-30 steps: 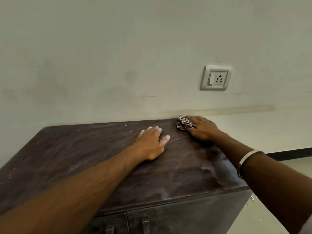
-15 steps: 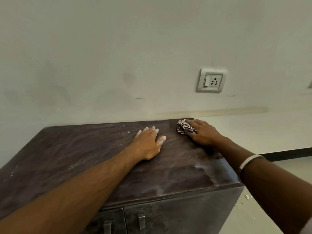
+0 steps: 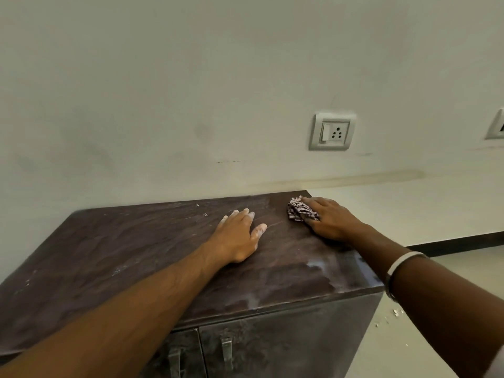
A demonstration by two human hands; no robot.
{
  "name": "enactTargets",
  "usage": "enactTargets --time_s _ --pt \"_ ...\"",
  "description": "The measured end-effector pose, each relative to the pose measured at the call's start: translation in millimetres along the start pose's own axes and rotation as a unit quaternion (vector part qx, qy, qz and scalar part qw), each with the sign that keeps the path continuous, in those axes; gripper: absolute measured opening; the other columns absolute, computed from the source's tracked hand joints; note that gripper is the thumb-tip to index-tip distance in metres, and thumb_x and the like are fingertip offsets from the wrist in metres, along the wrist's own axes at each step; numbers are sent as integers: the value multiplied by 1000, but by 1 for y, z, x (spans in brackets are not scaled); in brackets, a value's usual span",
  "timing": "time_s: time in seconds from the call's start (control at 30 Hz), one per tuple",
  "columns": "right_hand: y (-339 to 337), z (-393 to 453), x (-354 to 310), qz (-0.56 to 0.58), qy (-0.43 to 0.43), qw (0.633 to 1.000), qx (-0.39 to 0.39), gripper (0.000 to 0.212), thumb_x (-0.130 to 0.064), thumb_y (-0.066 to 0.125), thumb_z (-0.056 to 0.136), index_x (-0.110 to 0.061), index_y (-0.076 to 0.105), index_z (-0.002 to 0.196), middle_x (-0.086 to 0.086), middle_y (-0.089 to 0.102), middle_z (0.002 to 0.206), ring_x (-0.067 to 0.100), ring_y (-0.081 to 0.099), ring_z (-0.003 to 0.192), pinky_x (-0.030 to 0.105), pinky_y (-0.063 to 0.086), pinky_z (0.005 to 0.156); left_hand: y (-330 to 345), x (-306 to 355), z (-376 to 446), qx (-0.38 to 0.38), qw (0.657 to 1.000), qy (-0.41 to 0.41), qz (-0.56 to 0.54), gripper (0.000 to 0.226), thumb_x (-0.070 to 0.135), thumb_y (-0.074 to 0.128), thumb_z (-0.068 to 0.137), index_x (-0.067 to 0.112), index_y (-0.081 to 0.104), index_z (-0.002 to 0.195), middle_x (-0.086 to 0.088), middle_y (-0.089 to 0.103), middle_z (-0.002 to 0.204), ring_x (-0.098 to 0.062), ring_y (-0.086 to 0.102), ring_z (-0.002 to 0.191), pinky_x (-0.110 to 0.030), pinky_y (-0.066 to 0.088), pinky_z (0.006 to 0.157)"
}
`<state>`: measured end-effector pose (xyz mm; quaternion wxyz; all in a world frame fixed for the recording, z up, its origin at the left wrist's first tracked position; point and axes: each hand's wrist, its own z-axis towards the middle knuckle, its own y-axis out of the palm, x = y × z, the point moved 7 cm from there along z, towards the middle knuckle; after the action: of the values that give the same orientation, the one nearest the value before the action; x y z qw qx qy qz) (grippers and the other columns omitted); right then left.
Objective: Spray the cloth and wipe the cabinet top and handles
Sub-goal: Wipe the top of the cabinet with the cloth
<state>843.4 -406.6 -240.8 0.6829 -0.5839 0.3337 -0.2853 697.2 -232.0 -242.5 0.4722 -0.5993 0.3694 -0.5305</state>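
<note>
A dark brown cabinet top [image 3: 122, 249], dusty with pale smears, fills the lower middle of the view. My right hand [image 3: 331, 221] presses a crumpled striped cloth [image 3: 300, 208] onto the top near its far right corner. My left hand [image 3: 237, 236] lies flat on the top to the left of the cloth, fingers spread, holding nothing. Two metal door handles [image 3: 226, 353] show on the cabinet front below, the left handle [image 3: 174, 362] partly behind my forearm. No spray bottle is in view.
A pale wall stands right behind the cabinet, with a white socket and switch plate [image 3: 332, 131] above the right corner and a second plate [image 3: 497, 128] at the right edge. Light floor [image 3: 395, 336] with small white crumbs lies to the right, along a dark skirting.
My right hand with the cloth has stayed at the far right corner, shifting only slightly. The left hand has kept its place. The view has turned a little, showing more of the door handles.
</note>
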Motion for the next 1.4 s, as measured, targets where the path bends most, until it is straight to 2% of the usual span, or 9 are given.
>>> enactTargets --time_s 0.1,0.3,0.4,0.53,0.77,0.97,1.03,1.23,1.4 --pt "3 -4 -12 -24 -15 1000 0 61 -53 34 95 -36 14 150 -6 23 157 20 19 145 45 18 116 3 3 0 -3 1000 -7 1 65 50 24 101 12 19 154 -5 11 163 -25 4 150 -41 5 121" --pt "1 -36 -8 -8 -87 996 16 59 -51 37 95 -35 20 149 -6 29 155 17 24 142 40 19 117 9 6 -4 -6 1000 -16 5 65 50 23 101 12 18 154 -4 10 163 -25 4 150 -43 4 121" --pt "-2 -36 3 14 -38 999 -3 59 -53 36 96 -34 20 149 -4 27 156 20 23 142 38 20 117 7 4 -6 5 1000 -22 9 65 50 23 101 13 18 154 -4 9 163 -25 3 150 -43 5 121" --pt "-1 -33 -6 -18 0 1000 -14 61 -51 34 96 -35 13 150 -6 22 158 20 18 145 45 18 117 5 2 -7 8 999 -29 12 65 50 23 101 12 16 154 -4 7 163 -25 3 150 -43 4 121" --pt "-2 -76 -14 -5 -107 994 24 59 -52 36 94 -36 21 149 -7 31 153 17 26 141 41 21 116 8 10 -13 10 1000 -28 9 65 50 23 101 12 17 154 -4 8 163 -25 2 150 -44 4 121" --pt "-4 -67 -6 1 -6 1000 -11 60 -48 37 96 -34 16 150 -4 24 157 21 20 144 44 19 116 10 16 -23 8 1000 -29 1 65 50 23 101 13 15 154 -4 6 163 -24 1 151 -43 3 122" --pt "-2 -67 -15 -8 -2 1000 -9 61 -50 36 95 -36 14 150 -6 22 158 20 18 145 46 17 116 10 18 -26 8 1000 -30 3 65 51 22 101 14 15 154 -3 6 163 -24 1 151 -43 3 122" --pt "-2 -96 -17 3 -76 997 13 60 -50 38 93 -37 19 148 -8 30 154 17 24 141 43 21 116 8 22 -33 7 1000 -29 8 65 50 22 101 13 14 154 -4 6 163 -24 1 151 -43 3 122" --pt "-7 -91 -6 15 0 1000 -5 61 -49 39 94 -34 17 149 -3 27 156 22 23 142 45 22 115 8 19 -40 7 999 -33 8 65 50 22 101 13 15 154 -4 6 163 -25 2 150 -44 3 122"
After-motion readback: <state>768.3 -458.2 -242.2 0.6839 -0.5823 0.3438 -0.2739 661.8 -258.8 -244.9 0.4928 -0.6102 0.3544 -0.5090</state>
